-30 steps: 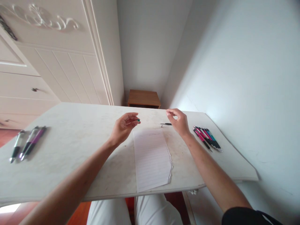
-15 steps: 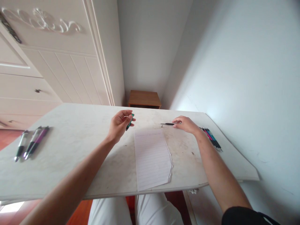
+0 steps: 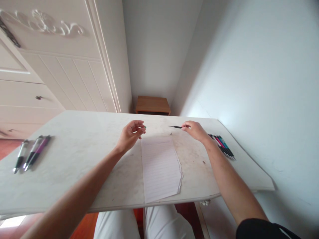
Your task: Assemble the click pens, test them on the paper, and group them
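Note:
My left hand (image 3: 131,134) hovers over the white table (image 3: 74,156), fingers curled around a small green pen part (image 3: 144,126) that shows only at its tip. My right hand (image 3: 195,130) pinches the end of a thin black pen refill (image 3: 174,126) and holds it just above the table. A torn sheet of lined paper (image 3: 159,167) lies between my two arms. A tiny dark speck, perhaps a spring (image 3: 170,134), rests on the table under the refill.
Three pens (image 3: 31,152) lie at the table's left end. Several pink, teal and black pens (image 3: 223,146) lie by my right wrist. A wall runs along the right. A white cabinet stands at left, and a small wooden stand (image 3: 153,105) sits beyond the table.
My right hand dropped to the table, took hold of the black refill and lifted it a little to the left. My left hand turned the green part in its fingers.

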A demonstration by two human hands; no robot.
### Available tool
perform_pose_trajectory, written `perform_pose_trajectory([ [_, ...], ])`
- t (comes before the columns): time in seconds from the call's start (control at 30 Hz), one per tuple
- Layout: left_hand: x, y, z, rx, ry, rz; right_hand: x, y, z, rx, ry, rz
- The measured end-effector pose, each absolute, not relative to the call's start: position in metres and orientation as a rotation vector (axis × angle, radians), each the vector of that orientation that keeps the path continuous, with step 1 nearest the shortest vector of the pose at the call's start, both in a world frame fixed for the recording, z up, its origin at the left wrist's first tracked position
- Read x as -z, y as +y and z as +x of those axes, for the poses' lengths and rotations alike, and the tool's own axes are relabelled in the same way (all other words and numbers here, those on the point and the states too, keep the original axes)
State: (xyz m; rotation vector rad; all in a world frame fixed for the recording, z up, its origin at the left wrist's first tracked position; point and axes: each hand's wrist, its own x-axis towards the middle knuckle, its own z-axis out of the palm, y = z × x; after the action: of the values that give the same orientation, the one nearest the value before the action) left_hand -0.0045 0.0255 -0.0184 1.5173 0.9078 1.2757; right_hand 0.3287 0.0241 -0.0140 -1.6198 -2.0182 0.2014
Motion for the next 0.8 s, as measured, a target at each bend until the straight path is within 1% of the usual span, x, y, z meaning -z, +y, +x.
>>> perform_pose_trajectory([
  [0.43, 0.03, 0.024, -0.005, -1.183, 0.992, 1.908, -0.004, 0.004, 0.273, -0.062, -2.112, -1.235],
  [0.8, 0.026, 0.02, -0.005, -1.183, 1.028, 2.047, -0.002, 0.0, 0.264, 0.001, -2.19, -1.178],
])
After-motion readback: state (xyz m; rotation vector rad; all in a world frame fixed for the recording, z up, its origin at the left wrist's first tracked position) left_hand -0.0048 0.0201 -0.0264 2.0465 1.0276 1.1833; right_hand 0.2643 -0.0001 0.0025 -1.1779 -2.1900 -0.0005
